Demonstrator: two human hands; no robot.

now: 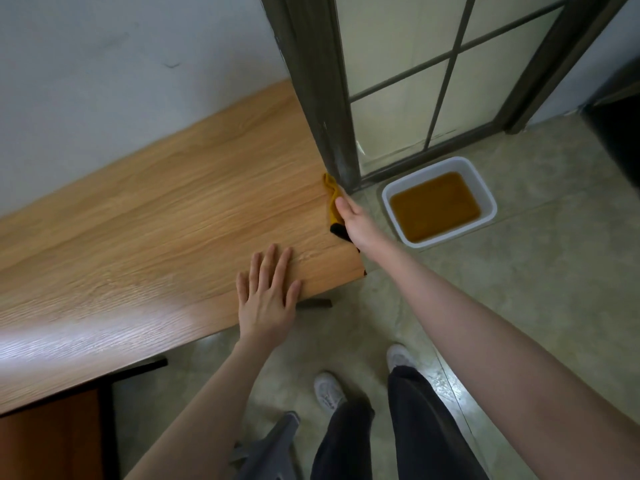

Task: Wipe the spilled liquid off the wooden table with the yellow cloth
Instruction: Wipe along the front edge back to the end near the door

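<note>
The wooden table (166, 209) runs from the lower left to a corner at the centre right. My left hand (268, 296) lies flat on it near the front edge, fingers straight and spread. At the table's right edge my right hand (353, 220) holds the yellow cloth (331, 194), which hangs bunched against that edge beside the dark door frame. Only the back of this hand shows; its fingers are hidden behind it. I see no clear puddle on the tabletop, only a faint streak near my left fingertips.
A white tub (485, 188) of brown liquid stands on the tiled floor right of the table corner. A dark-framed glass door (433, 81) rises behind it. My legs and shoes (329, 393) are below, with a grey stool (273, 445) at the bottom.
</note>
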